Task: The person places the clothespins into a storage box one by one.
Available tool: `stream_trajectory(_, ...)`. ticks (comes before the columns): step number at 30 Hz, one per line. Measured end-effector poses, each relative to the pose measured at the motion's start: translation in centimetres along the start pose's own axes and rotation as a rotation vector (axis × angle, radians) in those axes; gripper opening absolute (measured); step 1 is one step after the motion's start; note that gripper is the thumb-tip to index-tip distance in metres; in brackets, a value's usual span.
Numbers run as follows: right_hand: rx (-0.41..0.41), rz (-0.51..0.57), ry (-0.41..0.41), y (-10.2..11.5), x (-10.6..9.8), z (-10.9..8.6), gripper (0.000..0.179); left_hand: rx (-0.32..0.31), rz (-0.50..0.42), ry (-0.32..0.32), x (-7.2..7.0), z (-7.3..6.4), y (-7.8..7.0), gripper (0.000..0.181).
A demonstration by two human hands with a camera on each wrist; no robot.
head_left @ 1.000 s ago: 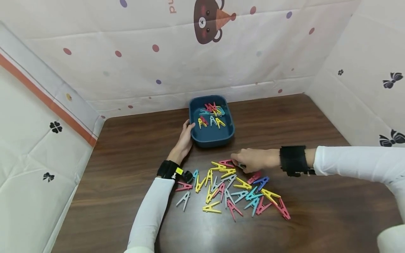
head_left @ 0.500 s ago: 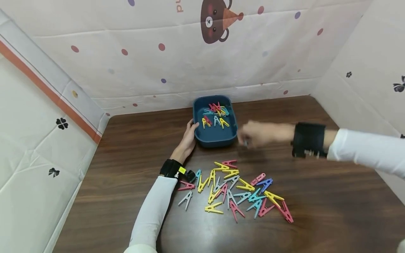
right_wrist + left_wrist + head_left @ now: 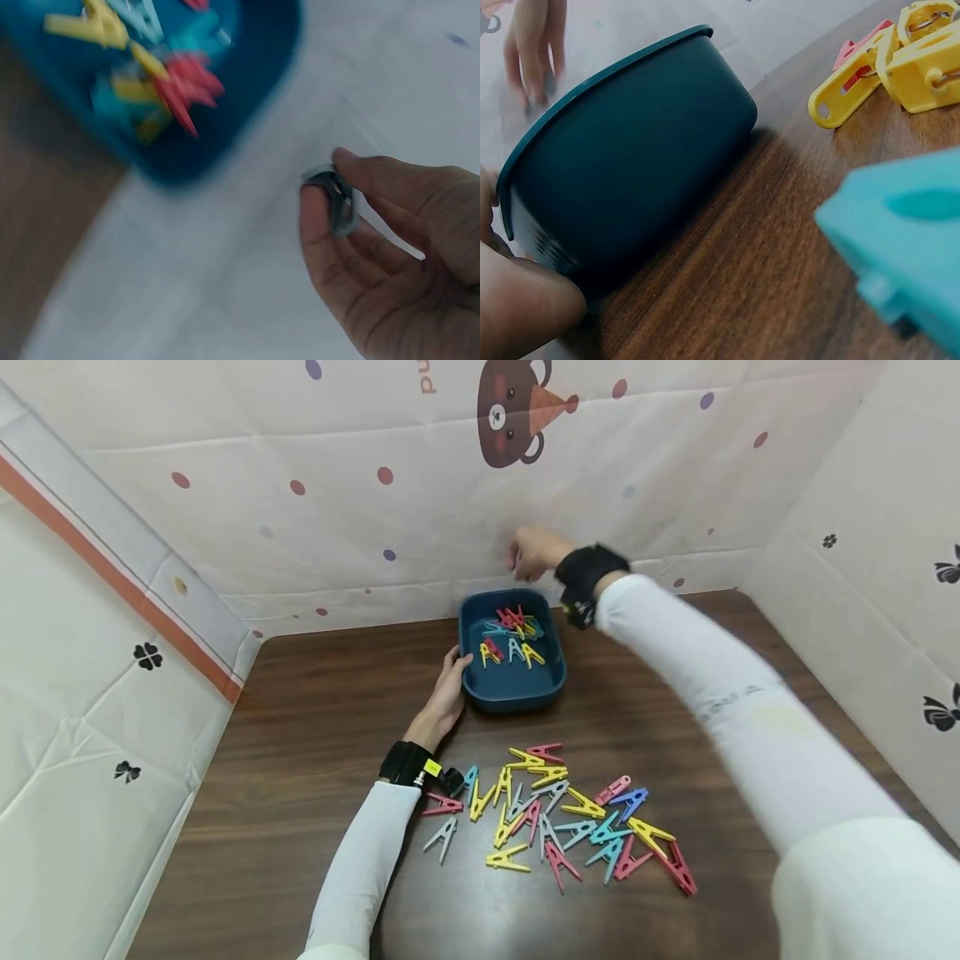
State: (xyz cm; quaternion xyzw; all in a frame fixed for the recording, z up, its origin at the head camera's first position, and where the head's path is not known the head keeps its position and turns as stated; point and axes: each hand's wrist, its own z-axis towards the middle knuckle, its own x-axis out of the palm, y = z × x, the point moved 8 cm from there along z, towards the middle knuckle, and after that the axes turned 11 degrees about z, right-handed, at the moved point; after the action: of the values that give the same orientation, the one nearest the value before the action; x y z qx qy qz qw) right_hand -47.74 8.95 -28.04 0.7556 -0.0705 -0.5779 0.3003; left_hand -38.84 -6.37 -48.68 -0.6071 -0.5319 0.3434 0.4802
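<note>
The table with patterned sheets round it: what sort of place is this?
Probably a makeshift recording booth: patterned sheets line three sides of the wood-grain table, and a black wristband carries what looks like a small camera.

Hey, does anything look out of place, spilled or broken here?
Only the bear print on the backdrop looks odd: it lies sideways, its hat pointing right. The loose clothespins are strewn over the table in front of the blue tray, but I see no obvious breakage.
</note>
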Motion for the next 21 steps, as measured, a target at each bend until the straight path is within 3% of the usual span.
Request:
stream_trajectory(5,0.140,0.031,0.171,-2.6,7.7,1.7,0.023,-0.004,0.017,0.017,0.6,-0.6,0.1,0.061)
stream_trajectory(9,0.202,-0.027,0.280,-3.5,10.5,1.6,0.025,-0.005,0.010,0.021,0.7,-0.6,-0.1,0.060)
stream_trajectory(12,0.161,-0.064,0.309,-3.0,10.2,1.1,0.024,0.005,0.004,0.019,0.7,-0.3,-0.4,0.060)
stream_trajectory(15,0.006,-0.129,0.278,-1.2,8.3,-0.3,0.027,0.015,-0.002,0.027,0.7,0.0,-0.7,0.061)
stream_trajectory(19,-0.223,-0.216,0.178,1.9,5.2,-5.3,0.028,0.009,-0.001,0.034,0.5,0.3,-0.8,0.060)
stream_trajectory(21,-0.285,-0.240,0.151,2.7,4.4,-8.7,0.025,0.005,0.003,0.026,0.1,0.3,-0.7,0.060)
